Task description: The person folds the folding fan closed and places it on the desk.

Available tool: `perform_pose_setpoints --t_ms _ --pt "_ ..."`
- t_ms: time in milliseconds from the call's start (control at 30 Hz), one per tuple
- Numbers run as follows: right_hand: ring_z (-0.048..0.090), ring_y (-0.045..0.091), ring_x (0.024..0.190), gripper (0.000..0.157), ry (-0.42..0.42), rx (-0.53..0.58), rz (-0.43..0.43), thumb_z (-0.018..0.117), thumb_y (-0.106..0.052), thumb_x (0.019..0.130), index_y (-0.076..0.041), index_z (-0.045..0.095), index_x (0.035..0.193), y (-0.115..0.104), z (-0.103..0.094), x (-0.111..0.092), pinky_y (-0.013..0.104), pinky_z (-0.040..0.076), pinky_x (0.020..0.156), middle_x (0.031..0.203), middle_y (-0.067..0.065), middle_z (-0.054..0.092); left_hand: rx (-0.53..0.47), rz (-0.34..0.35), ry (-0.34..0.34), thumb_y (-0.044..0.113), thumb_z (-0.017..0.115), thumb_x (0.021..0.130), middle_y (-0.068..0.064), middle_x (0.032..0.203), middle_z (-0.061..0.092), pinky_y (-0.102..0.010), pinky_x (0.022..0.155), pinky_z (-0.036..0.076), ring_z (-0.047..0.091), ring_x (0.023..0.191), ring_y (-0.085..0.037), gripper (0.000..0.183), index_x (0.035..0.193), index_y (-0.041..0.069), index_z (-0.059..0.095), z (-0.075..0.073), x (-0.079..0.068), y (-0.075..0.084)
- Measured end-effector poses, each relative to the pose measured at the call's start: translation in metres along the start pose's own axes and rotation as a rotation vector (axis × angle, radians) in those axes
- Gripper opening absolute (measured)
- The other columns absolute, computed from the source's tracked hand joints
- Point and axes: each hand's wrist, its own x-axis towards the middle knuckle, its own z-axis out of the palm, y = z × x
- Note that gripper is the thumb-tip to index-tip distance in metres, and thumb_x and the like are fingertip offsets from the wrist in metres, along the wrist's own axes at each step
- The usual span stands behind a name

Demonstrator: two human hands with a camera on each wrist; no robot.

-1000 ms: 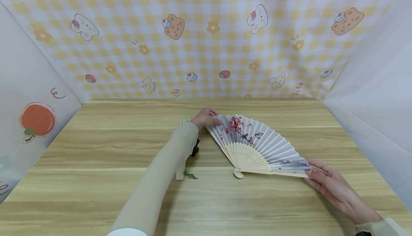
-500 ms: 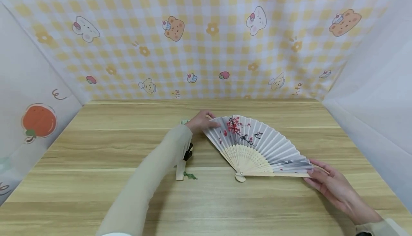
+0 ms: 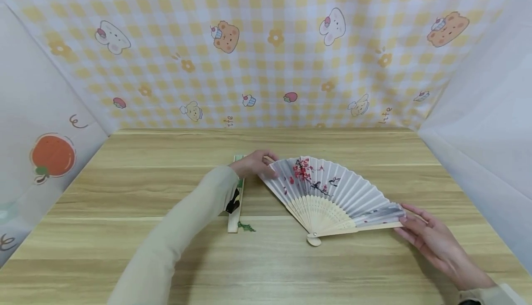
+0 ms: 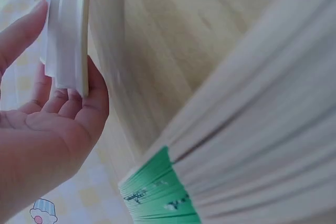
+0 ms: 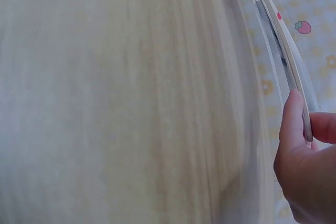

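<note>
A folding fan (image 3: pixel 336 180) is spread wide above the table, its grey-white leaf printed with red blossoms and small birds, its pale slatted ribs meeting at a rounded pivot end. My left hand (image 3: pixel 258 162) pinches the fan's left edge between thumb and fingers. At the other edge, my right hand (image 3: pixel 434 238) grips the outer rib near its tip. In the left wrist view, the pleated end of the fan (image 4: pixel 65 40) sits between thumb and curled fingers. The right wrist view shows the thumb and fingers on either side of the fan's edge (image 5: pixel 286 59).
A second fan (image 3: pixel 235 217), folded, with green parts and a green tassel (image 3: pixel 247 227), lies under my left forearm. The wooden table (image 3: pixel 332 272) meets a yellow checked cloth (image 3: pixel 266 64) at the back and white cloth at both sides.
The fan's left edge and pivot have come nearer to me. My left hand moved with it, toward me and slightly left, uncovering more of the folded fan. My right hand has barely moved.
</note>
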Motion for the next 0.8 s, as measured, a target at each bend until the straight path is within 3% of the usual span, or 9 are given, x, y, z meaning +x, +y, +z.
perform_pose_setpoints --t_ms 267,667,800 --pt "0.059 0.019 0.093 0.039 -0.021 0.039 -0.02 0.034 0.012 0.09 -0.012 0.059 0.109 -0.004 0.001 -0.001 0.029 0.047 0.081 0.101 0.008 0.059 -0.05 -0.014 0.019 -0.011 0.063 0.071 -0.014 0.104 0.057 -0.029 0.074 0.049 0.058 0.086 -0.023 0.049 0.115 0.005 0.049 0.002 -0.01 -0.001" --pt "0.06 0.019 0.092 0.039 0.0 0.054 -0.032 0.035 0.012 0.09 -0.011 0.061 0.108 -0.011 0.005 0.0 0.029 0.048 0.08 0.101 0.008 0.06 -0.145 0.07 0.099 -0.013 0.06 0.072 -0.019 0.102 0.059 -0.033 0.069 0.051 0.059 0.082 -0.024 0.048 0.116 0.002 0.048 0.002 -0.028 -0.004" --pt "0.06 0.02 0.092 0.038 -0.011 0.061 -0.042 0.034 0.012 0.09 -0.01 0.06 0.109 -0.011 0.006 0.001 0.029 0.048 0.08 0.101 0.009 0.06 -0.188 0.062 0.145 -0.012 0.061 0.074 -0.017 0.101 0.059 -0.032 0.069 0.051 0.059 0.08 -0.022 0.047 0.116 0.005 0.049 0.002 -0.033 -0.005"
